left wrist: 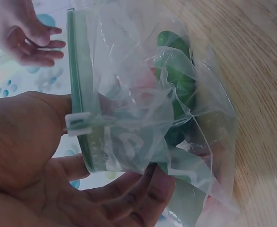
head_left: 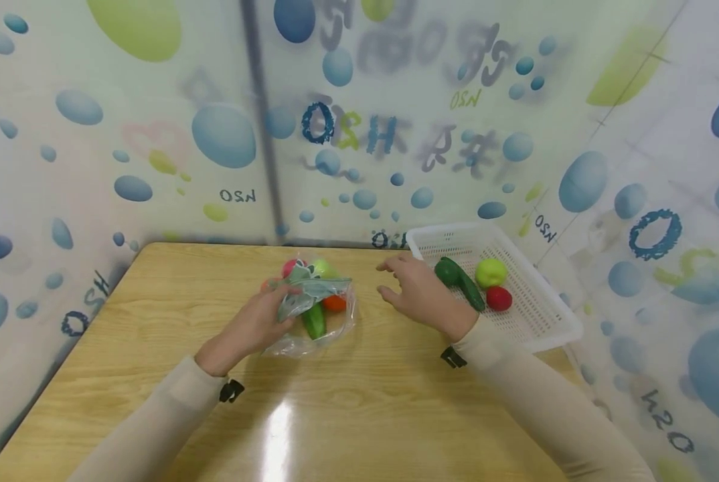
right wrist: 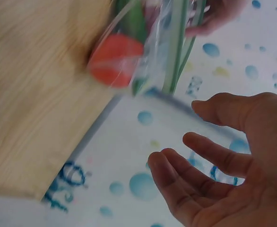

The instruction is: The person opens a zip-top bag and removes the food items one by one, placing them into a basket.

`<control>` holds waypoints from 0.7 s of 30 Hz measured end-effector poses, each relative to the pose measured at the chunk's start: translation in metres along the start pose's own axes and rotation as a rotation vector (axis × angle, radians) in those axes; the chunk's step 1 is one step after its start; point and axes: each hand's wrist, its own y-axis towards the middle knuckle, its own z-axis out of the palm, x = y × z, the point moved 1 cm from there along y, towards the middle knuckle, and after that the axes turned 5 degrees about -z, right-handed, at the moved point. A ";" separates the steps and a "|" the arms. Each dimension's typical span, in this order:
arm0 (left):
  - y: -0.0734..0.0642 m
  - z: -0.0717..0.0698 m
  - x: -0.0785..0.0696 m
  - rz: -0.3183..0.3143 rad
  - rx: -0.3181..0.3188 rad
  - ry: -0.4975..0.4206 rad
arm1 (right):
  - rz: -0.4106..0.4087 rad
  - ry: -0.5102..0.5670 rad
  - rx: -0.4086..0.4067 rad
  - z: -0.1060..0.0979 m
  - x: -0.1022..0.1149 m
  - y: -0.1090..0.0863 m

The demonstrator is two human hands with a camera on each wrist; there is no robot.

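Observation:
My left hand [head_left: 256, 327] grips the green zip-top edge of a clear zip bag [head_left: 302, 289] lying on the table. Its slider and my fingers around the edge show in the left wrist view. Inside the bag are a cucumber [head_left: 314, 323], an orange-red round piece [head_left: 335, 303], a light green piece [head_left: 323, 269] and a pinkish-red one [head_left: 288, 268]. The right wrist view shows the orange-red piece [right wrist: 115, 66] through the plastic. My right hand [head_left: 422, 291] hovers between bag and basket, fingers loosely bent and apart, holding nothing.
A white perforated basket [head_left: 552, 320] stands at the table's back right. In it lie a long dark green vegetable [head_left: 471, 289], a rounder green one [head_left: 446, 271], a green apple [head_left: 491, 272] and a red round piece [head_left: 499, 298]. A patterned curtain [head_left: 359, 134] hangs behind the table.

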 end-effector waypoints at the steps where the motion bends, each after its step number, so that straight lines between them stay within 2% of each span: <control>1: 0.000 0.000 0.000 -0.001 -0.004 0.000 | -0.019 0.007 0.000 0.004 0.006 0.002; 6: 0.001 0.003 -0.001 0.013 -0.036 0.003 | -0.102 0.051 0.013 0.028 0.036 0.012; 9: 0.001 0.005 0.000 0.021 -0.052 0.004 | -0.148 0.079 0.048 0.042 0.051 0.019; 16: 0.004 0.008 -0.001 0.043 -0.073 0.026 | -0.249 0.050 0.100 0.072 0.072 0.033; 19: 0.007 0.007 -0.002 0.045 -0.069 0.029 | -0.252 0.002 0.118 0.081 0.077 0.037; 21: 0.009 0.007 -0.003 0.038 -0.071 0.029 | -0.225 -0.019 0.141 0.086 0.078 0.041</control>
